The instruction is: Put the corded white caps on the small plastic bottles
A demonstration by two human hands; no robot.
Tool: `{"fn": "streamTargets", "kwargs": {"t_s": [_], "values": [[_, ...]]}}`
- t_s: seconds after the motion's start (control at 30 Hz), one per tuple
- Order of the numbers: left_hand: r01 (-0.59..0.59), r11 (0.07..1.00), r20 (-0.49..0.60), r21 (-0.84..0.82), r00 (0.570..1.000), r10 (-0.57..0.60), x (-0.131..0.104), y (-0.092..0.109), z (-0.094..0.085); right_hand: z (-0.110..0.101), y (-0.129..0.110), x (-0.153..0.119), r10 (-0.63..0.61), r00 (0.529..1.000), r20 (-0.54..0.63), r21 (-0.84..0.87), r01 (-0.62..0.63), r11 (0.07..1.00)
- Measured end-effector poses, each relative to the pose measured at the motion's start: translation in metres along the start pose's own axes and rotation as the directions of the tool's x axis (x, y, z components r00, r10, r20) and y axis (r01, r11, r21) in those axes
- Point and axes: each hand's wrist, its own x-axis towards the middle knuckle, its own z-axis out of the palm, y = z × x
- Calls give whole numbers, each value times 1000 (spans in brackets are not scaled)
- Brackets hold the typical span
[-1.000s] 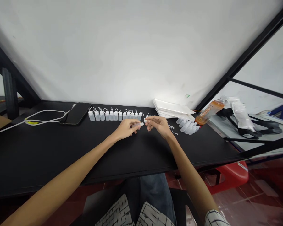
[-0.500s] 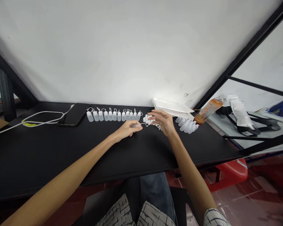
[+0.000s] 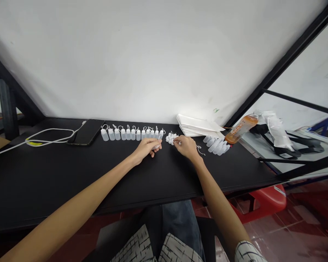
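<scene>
My left hand (image 3: 147, 148) is closed round a small translucent bottle (image 3: 156, 146), of which only a part shows between the fingers. My right hand (image 3: 186, 145) is closed in a pinch at the right side of a small pile of white caps (image 3: 170, 137), and a bit of white shows at its fingers. Behind my left hand stands a row of several small white-capped bottles (image 3: 117, 134) with thin loops at their tops. To the right of my right hand, white strings (image 3: 199, 148) lie on the black table (image 3: 164, 182).
Several capless translucent bottles (image 3: 218, 146) lie at the right, beside an orange bottle (image 3: 239, 129). Behind them is a stack of white sheets (image 3: 198, 125). A black phone (image 3: 86, 133) and a white cable (image 3: 50, 141) are at the left. A red stool (image 3: 270, 200) stands below the table's right side.
My right hand has lowered to the pile of caps and its fingers have closed. My left hand has turned slightly, and the thin strip that stuck out from it no longer shows.
</scene>
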Motion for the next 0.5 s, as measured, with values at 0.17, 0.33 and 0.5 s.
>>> {"fn": "streamTargets", "kwargs": {"t_s": [0.17, 0.33, 0.5], "values": [[25, 999, -13, -31, 1000, -25, 1, -3, 0, -2, -6, -2, -59, 998, 23, 16, 59, 998], [25, 998, -13, 49, 1000, -24, 1, -6, 3, -2, -12, -4, -135, 985, 107, 116, 122, 986], [-44, 973, -50, 226, 997, 57, 1, -8, 4, 1, -12, -4, -137, 986, 93, 113, 126, 986]]}}
